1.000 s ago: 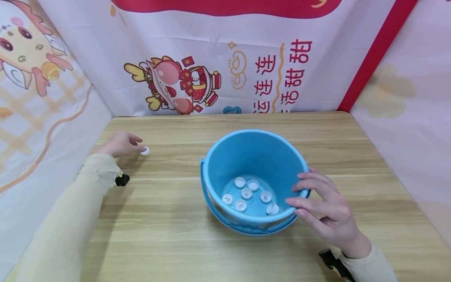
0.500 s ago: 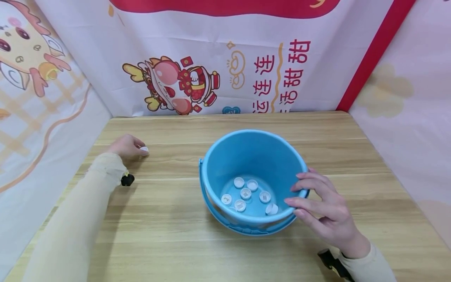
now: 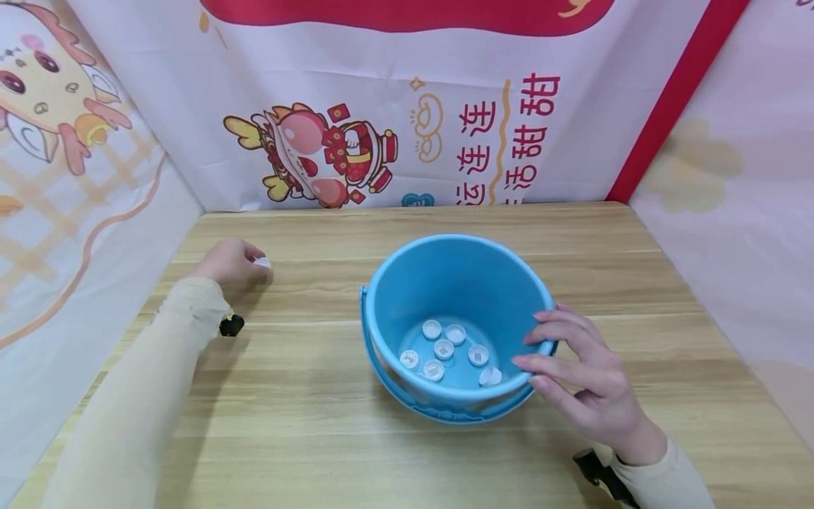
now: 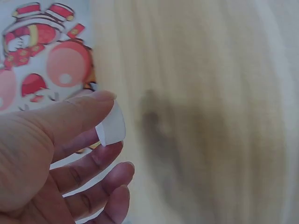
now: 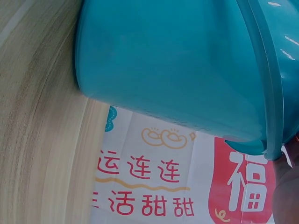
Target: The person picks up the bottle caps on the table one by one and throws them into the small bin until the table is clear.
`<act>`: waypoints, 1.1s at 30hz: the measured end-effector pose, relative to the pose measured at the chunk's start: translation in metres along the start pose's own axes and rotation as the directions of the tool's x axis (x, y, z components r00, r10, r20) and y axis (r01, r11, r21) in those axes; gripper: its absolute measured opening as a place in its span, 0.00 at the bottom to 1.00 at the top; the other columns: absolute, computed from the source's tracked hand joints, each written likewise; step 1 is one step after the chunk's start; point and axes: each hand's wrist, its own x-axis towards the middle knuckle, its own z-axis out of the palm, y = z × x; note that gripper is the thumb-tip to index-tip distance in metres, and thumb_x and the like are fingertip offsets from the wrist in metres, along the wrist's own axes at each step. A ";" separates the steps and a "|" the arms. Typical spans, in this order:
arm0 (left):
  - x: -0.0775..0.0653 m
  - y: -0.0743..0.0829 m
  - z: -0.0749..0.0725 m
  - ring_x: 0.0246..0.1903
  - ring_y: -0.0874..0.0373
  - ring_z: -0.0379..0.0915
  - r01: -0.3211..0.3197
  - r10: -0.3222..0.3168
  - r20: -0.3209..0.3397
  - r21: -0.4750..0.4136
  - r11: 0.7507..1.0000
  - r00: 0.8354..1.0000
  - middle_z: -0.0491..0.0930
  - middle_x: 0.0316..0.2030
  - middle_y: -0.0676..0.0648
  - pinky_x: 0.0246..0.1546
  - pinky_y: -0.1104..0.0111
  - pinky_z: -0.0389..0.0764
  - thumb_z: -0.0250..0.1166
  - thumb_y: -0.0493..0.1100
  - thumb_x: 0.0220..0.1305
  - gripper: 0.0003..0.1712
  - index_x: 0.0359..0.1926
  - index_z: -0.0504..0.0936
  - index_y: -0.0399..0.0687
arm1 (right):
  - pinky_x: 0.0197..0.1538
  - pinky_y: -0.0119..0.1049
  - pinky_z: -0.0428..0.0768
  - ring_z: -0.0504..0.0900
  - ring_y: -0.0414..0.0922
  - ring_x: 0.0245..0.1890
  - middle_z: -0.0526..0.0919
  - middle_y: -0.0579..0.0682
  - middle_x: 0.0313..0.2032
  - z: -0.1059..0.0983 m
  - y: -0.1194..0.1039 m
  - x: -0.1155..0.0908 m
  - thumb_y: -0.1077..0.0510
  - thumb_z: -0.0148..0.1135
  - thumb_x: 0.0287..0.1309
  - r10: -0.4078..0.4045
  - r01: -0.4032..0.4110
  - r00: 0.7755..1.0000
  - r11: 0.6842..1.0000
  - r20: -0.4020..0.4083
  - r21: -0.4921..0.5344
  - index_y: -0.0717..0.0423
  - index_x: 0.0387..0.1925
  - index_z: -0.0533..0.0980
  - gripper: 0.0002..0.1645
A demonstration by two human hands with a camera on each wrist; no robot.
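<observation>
Between thumb and fingers my left hand [image 3: 230, 263] pinches a white bottle cap [image 4: 112, 125], near the far left of the table. In the left wrist view the cap stands on edge, clear of the wood, with a shadow on the table beside it. A blue bucket [image 3: 461, 272] stands upright right of the middle. Several white bottle caps [image 3: 444, 349] lie on its floor, most flat and one tipped on its side. My right hand [image 3: 588, 378] grips the bucket's right rim, fingertips inside and thumb outside. The right wrist view shows mostly the bucket's outer wall [image 5: 168, 65].
The wooden table [image 3: 286, 396] carries the bucket. The bucket's handle [image 3: 445, 413] hangs down along its near side. A printed cloth [image 3: 356, 56] closes off the back, and more cloth hangs at the left and right sides.
My left hand closed its fingers on the bottle cap and raised it slightly off the table. My right hand and the bucket stayed where they were.
</observation>
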 end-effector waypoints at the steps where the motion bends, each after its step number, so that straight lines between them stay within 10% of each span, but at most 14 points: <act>1: -0.001 0.003 -0.003 0.49 0.38 0.74 -0.013 0.013 -0.007 -0.001 1.000 1.000 0.78 0.50 0.30 0.52 0.44 0.73 0.70 0.47 0.61 0.32 0.60 0.75 0.31 | 0.68 0.49 0.63 0.74 0.59 0.55 0.80 0.65 0.37 0.000 0.000 -0.001 0.56 0.62 0.68 0.000 0.000 1.000 1.000 -0.001 -0.001 0.64 0.34 0.86 0.15; 21: -0.061 0.114 -0.060 0.38 0.47 0.77 -0.217 0.235 -0.223 0.101 0.971 0.946 0.83 0.45 0.39 0.36 0.55 0.76 0.66 0.55 0.65 0.26 0.55 0.82 0.41 | 0.68 0.51 0.62 0.74 0.59 0.55 0.79 0.65 0.37 0.000 0.000 -0.001 0.56 0.62 0.68 -0.008 0.008 1.000 1.000 -0.011 0.008 0.65 0.34 0.86 0.15; 33: -0.113 0.199 -0.050 0.37 0.51 0.76 -0.409 0.492 -0.256 0.315 0.856 0.832 0.84 0.39 0.45 0.33 0.58 0.78 0.70 0.47 0.63 0.19 0.52 0.85 0.44 | 0.68 0.49 0.63 0.74 0.57 0.56 0.79 0.64 0.36 0.000 -0.005 0.006 0.55 0.60 0.69 0.004 -0.004 1.000 1.000 -0.009 -0.007 0.64 0.33 0.86 0.17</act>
